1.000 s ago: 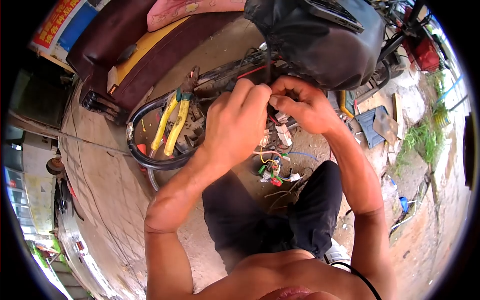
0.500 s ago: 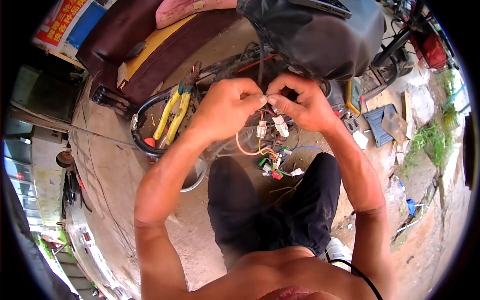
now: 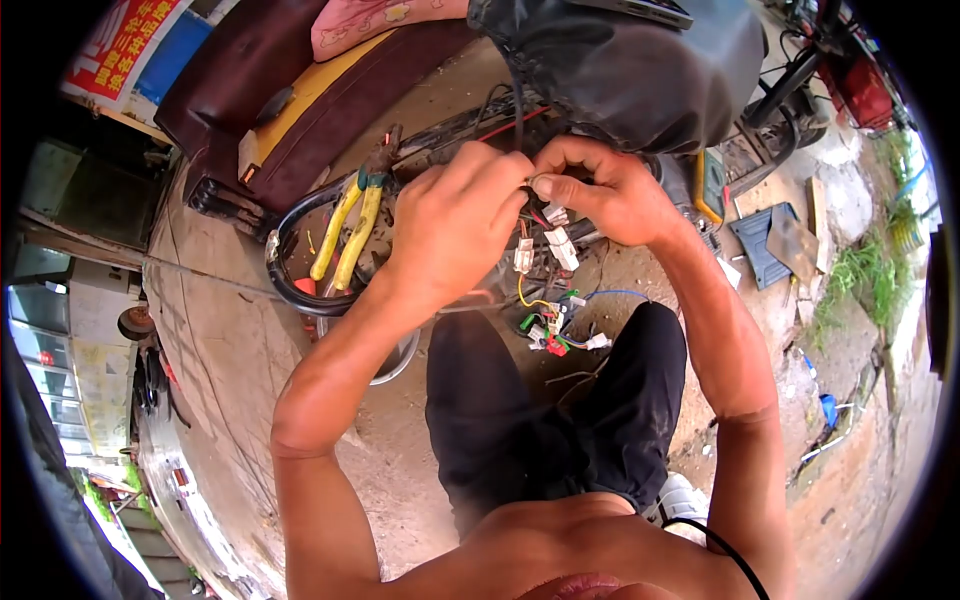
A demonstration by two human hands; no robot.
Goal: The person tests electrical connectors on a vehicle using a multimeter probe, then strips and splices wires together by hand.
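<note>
1. Since the earlier frame, the left hand (image 3: pixel 450 225) had rolled over, so that its back faced the camera and its thumb was hidden. The right hand (image 3: pixel 615 195) had shifted slightly, its fingertips still meeting the left hand's.
2. The pink wire, a clear loop below the left hand before, was mostly out of sight.
3. The right hand's grip was together, thumb and forefinger pinched on a small piece (image 3: pixel 530 184), too hidden to identify. The left hand's fingers bent in to the same spot; whether its grip was closed, I cannot tell.
4. The small piece was between the fingertips, in front of the black cover (image 3: pixel 640 90).
5. Two white connectors (image 3: pixel 562 248) hung just below the hands. Lower, near the knees, was a bundle of coloured plugs (image 3: pixel 555 325), with yellow and blue wires.
6. The yellow-handled cutters (image 3: pixel 356 230) lay left of the left hand, over the black curved tube (image 3: pixel 276 258). A metal bowl (image 3: pixel 402 362) showed beside the left forearm, and a multimeter (image 3: pixel 711 186) stood beyond the right wrist.
</note>
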